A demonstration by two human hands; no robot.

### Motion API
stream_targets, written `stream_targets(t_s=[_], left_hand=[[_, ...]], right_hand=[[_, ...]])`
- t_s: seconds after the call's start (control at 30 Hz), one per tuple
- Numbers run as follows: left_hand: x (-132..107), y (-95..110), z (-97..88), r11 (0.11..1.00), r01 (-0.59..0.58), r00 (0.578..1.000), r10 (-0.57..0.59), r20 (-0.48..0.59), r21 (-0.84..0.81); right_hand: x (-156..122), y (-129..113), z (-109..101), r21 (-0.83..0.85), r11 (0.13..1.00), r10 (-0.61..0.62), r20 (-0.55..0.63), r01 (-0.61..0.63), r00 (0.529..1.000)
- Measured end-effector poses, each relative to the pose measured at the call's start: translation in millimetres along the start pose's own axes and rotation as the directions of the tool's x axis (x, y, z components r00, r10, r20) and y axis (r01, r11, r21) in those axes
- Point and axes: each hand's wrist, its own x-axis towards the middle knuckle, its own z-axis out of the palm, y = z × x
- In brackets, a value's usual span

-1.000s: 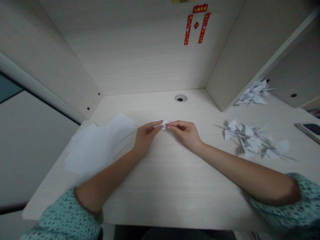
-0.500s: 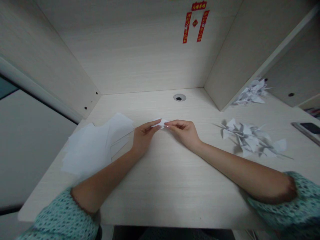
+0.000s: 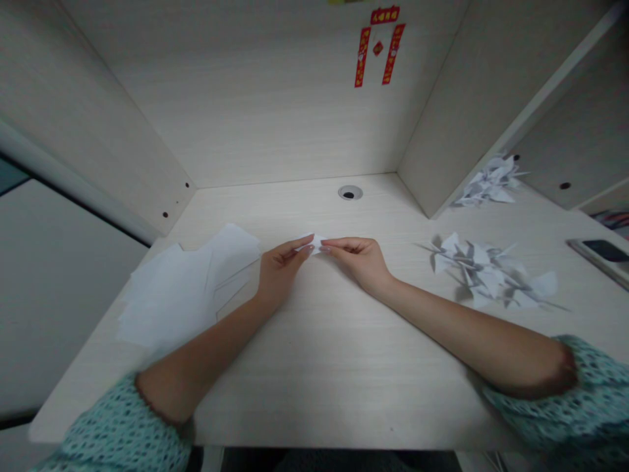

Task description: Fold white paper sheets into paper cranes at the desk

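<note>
A small folded piece of white paper [image 3: 318,245] is held between both hands, just above the middle of the desk. My left hand [image 3: 282,269] pinches its left side between thumb and fingers. On the right side, my right hand [image 3: 361,259] grips it with the thumb and forefinger, the other fingers curled in. Fingertips cover much of the paper, so its exact folded shape is hard to make out. Left of my left hand lies a spread of loose white paper sheets [image 3: 184,282]. Several folded paper cranes [image 3: 484,265] lie in a cluster to the right of my right hand.
Another pile of folded white paper [image 3: 491,180] sits farther back, beside the upright divider [image 3: 442,157]. A phone [image 3: 602,255] rests at the right. A round cable hole [image 3: 350,193] is set near the back panel, which carries red paper decorations [image 3: 360,58].
The whole view has shifted slightly, so everything appears a little farther left. Both hands keep their pinch on the folded paper, with hardly any finger movement.
</note>
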Motion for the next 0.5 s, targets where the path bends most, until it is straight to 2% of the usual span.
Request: stream_targets(t_s=[0.5], left_hand=[[0.2,-1.8,0.1,0.999,-0.02,0.999,0.021,-0.033,0.028]], right_hand=[[0.0,-1.2,-0.5,0.015,1.0,-0.01,-0.012,0.01,1.0]])
